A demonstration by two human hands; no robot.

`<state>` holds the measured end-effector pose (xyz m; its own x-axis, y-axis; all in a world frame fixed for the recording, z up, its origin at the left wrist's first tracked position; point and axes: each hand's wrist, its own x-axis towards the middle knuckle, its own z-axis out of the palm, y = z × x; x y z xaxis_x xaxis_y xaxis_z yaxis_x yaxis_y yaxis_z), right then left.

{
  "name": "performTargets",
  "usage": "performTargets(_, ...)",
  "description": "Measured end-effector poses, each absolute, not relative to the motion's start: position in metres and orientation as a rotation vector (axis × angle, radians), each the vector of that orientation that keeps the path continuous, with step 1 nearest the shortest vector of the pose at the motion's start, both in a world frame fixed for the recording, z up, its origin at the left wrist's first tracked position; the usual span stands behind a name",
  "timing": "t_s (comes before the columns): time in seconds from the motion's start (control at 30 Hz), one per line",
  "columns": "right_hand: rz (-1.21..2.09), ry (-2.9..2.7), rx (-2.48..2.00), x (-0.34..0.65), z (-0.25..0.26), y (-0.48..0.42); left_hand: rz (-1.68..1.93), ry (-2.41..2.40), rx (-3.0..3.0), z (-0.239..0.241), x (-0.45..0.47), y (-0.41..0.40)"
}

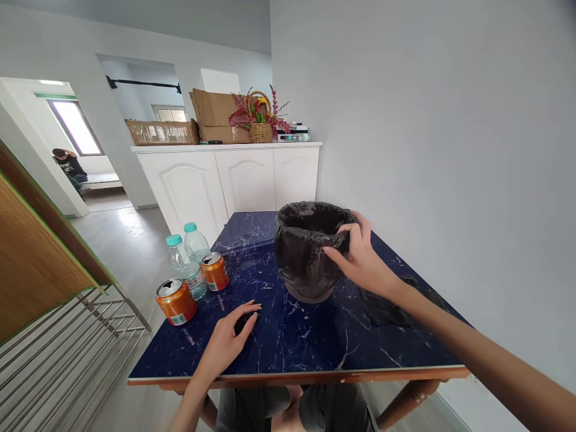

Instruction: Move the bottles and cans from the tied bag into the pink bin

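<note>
A small trash bin (310, 264) lined with a black plastic bag stands upright on the dark blue marbled table (252, 240). My right hand (357, 255) grips its right rim, the thumb outside on the bag and some fingers over the edge. Near the front of the table my left hand (229, 336) rests with nothing in it, thumb and fingers apart. To its left are two orange drink cans, a nearer can (176, 303) and a farther can (215, 273). Behind them stand two clear plastic bottles with teal caps, one bottle (182, 258) partly hiding the other bottle (197, 240).
A crumpled black plastic bag (389, 309) lies right of the bin, under my right forearm. Beyond the table is a white cabinet (189, 180) with cardboard boxes (164, 132) and a flower basket (261, 132). A metal rack (108, 318) stands left; a person (69, 165) sits in a far room.
</note>
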<state>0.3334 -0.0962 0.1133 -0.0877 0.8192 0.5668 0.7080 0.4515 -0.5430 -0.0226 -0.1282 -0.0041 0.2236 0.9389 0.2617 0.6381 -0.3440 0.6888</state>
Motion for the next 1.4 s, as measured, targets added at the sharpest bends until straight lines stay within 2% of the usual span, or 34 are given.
performTargets(0.23, 0.159, -1.768, -1.149, 0.315, 0.107, -0.132, 0.911, 1.454, 2.103, -0.004, -0.026, -0.124)
performTargets(0.37, 0.218, -1.411, -1.015, 0.326, 0.075, -0.137, 0.903, 1.478, 2.102, -0.006, -0.025, -0.124)
performTargets(0.47, 0.284, -1.118, -1.137, 0.336, 0.042, -0.142, 0.946, 1.487, 2.142, 0.003, -0.022, -0.132)
performTargets(0.63, 0.582, -1.108, -1.332, 0.346, -0.011, -0.149, 1.346, 1.560, 2.420, 0.067, -0.032, -0.142)
performTargets(0.7, 0.683, -1.157, -1.329, 0.347, -0.029, -0.150, 1.550, 1.795, 2.481, 0.104, -0.045, -0.135)
performTargets(0.77, 0.767, -1.194, -1.346, 0.347, -0.043, -0.150, 1.564, 2.067, 2.492, 0.140, -0.062, -0.121)
performTargets(0.83, 0.836, -1.216, -1.391, 0.348, -0.053, -0.151, 1.427, 2.287, 2.474, 0.170, -0.077, -0.099)
performTargets(0.97, 0.872, -1.252, -1.481, 0.350, -0.062, -0.152, 0.744, 2.468, 2.448, 0.204, -0.096, -0.050)
performTargets(1.03, 0.881, -1.302, -1.497, 0.353, -0.065, -0.152, 0.463, 2.519, 2.448, 0.210, -0.101, -0.027)
performTargets(1.2, 0.859, -1.400, -1.506, 0.356, -0.069, -0.153, 0.020, 2.573, 2.438, 0.207, -0.110, 0.014)
performTargets(1.3, 0.821, -1.424, -1.502, 0.355, -0.068, -0.152, -0.037, 2.531, 2.482, 0.202, -0.108, 0.023)
performTargets(1.4, 0.841, -1.429, -1.496, 0.354, -0.066, -0.151, 0.116, 2.428, 2.632, 0.209, -0.095, 0.018)
